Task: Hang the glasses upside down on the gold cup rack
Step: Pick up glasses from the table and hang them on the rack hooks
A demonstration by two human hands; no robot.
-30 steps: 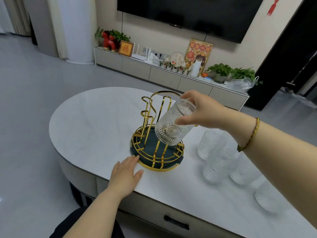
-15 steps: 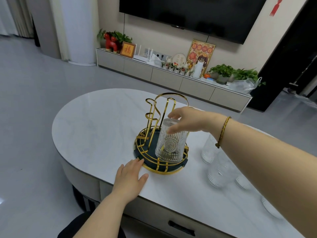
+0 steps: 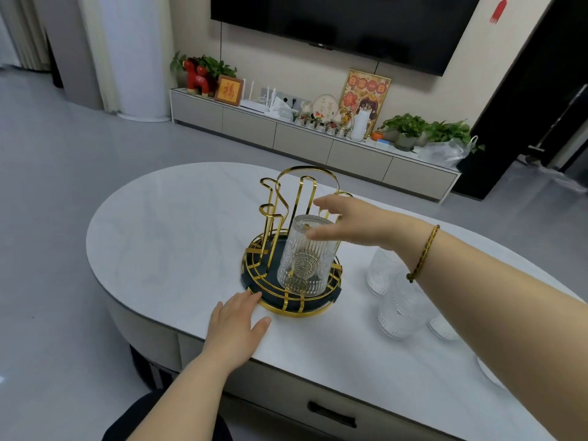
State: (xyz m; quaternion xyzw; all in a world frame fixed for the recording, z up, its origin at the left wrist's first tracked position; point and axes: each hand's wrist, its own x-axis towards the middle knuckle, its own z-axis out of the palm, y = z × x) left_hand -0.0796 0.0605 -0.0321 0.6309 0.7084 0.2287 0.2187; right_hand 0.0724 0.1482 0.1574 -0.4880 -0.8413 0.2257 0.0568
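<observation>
Both forearms are bare, with no sleeve in view on either one. The right hand has a thin bracelet just behind it at the wrist, a slim cord or chain in gold with darker flecks and a small dark knot at its lower end. The left hand carries no ring, watch or band. Dark clothing shows just below the left forearm.

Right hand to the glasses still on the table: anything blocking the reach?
Nothing visible. The right hand is open beside the glass already inverted on the gold rack. The remaining glasses sit on bare table to the rack's right, partly hidden under the forearm.
</observation>
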